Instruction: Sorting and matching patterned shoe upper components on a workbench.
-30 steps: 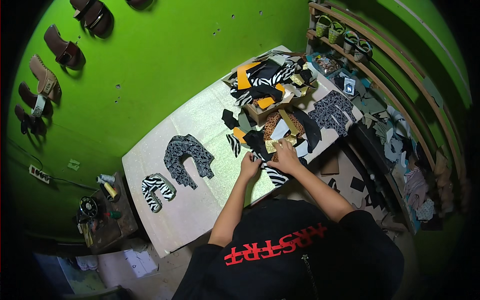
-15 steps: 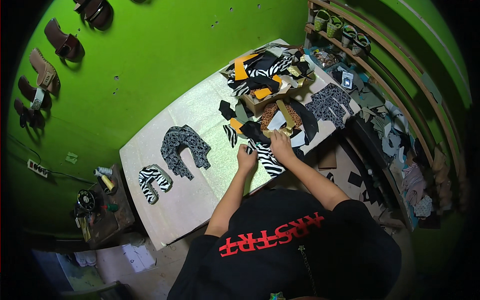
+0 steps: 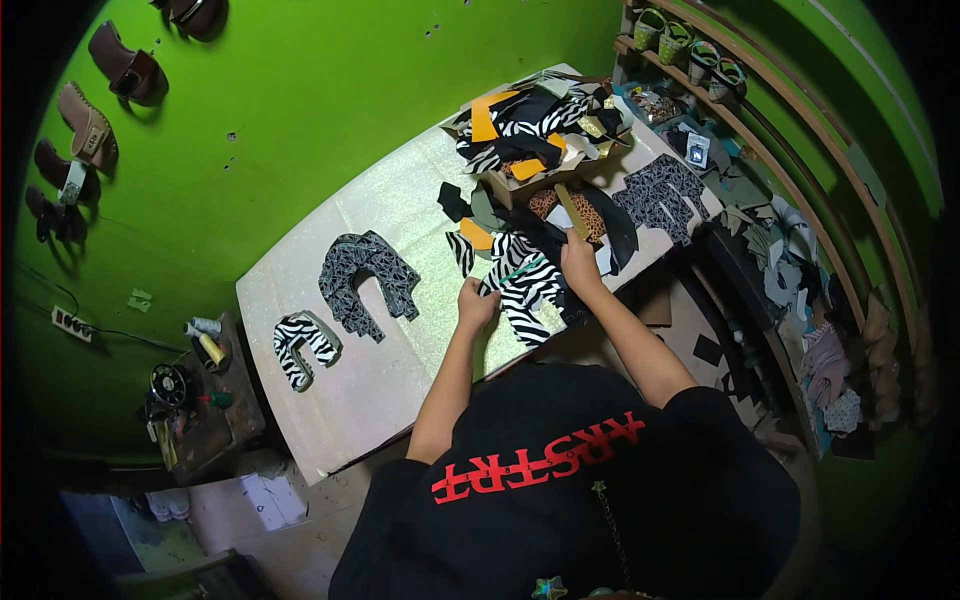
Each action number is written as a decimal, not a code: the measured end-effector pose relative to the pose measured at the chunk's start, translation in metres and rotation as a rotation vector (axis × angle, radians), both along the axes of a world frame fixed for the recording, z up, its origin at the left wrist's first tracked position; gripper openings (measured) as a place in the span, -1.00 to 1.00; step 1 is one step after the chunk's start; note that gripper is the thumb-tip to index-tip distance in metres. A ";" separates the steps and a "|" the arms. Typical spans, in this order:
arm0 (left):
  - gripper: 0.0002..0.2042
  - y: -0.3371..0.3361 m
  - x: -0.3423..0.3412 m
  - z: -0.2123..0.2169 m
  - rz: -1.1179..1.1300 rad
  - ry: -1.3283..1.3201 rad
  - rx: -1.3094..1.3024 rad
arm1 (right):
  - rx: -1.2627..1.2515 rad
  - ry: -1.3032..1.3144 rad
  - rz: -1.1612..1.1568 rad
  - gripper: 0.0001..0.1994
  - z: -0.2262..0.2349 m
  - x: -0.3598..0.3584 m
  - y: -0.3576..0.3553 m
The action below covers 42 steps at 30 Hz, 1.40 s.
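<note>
Zebra-striped fabric pieces (image 3: 528, 295) lie spread at the front edge of the table, a thin green strip showing among the stripes. My left hand (image 3: 477, 303) pinches the left edge of this striped fabric. On its other side, my right hand (image 3: 580, 265) has its fingers closed beside a black scrap and a white scrap (image 3: 560, 218); what they grip is hidden. Around them lie an orange scrap (image 3: 475, 234), a small zebra strip (image 3: 460, 253), a gold strip (image 3: 573, 210) and leopard-print fabric (image 3: 591, 224).
Behind the scraps stands a cardboard box (image 3: 510, 190) heaped with offcuts. Dark patterned curved pieces (image 3: 345, 265) and a zebra stack (image 3: 292, 345) lie on the table's left part. A patterned stack (image 3: 660, 195) is at the right, near a wooden rack (image 3: 790, 120). Thread spools (image 3: 210, 347) sit lower left.
More zebra-striped fabric now shows between my hands. My right hand has moved up and slightly right; my left hand has shifted slightly left. The white and gold scraps have shifted.
</note>
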State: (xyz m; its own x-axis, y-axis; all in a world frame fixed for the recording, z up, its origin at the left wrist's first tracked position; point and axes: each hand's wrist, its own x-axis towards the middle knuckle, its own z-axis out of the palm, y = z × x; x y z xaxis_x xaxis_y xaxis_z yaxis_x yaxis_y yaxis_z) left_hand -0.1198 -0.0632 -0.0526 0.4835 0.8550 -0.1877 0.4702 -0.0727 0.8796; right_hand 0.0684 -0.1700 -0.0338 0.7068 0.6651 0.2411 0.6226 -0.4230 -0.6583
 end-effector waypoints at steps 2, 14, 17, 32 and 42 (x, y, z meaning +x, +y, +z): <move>-0.73 0.000 -0.002 0.006 -0.015 -0.006 -0.121 | -0.006 0.018 -0.015 -0.83 -0.001 0.003 -0.002; -0.86 0.026 -0.042 0.055 0.040 -0.107 -0.472 | 0.031 -0.030 0.046 -0.79 0.003 -0.014 -0.005; -0.91 0.033 -0.052 0.072 -0.007 -0.153 -0.453 | 0.024 -0.073 0.092 -0.85 0.001 -0.017 -0.005; -0.95 0.048 -0.099 0.141 -0.017 -0.568 -0.328 | -0.331 -0.122 0.064 -0.34 0.027 -0.048 -0.002; -0.84 0.040 -0.130 0.131 -0.004 -0.840 -0.414 | 0.386 0.899 0.645 -0.60 0.058 -0.155 0.064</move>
State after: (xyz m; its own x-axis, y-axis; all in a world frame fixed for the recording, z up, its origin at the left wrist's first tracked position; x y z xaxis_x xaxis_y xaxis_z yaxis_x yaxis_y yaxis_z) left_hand -0.2501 -0.0229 0.0782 0.6012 0.7965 -0.0646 -0.3311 0.3219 0.8870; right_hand -0.0869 -0.1063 0.0241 0.2840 0.9546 0.0904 -0.1063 0.1251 -0.9864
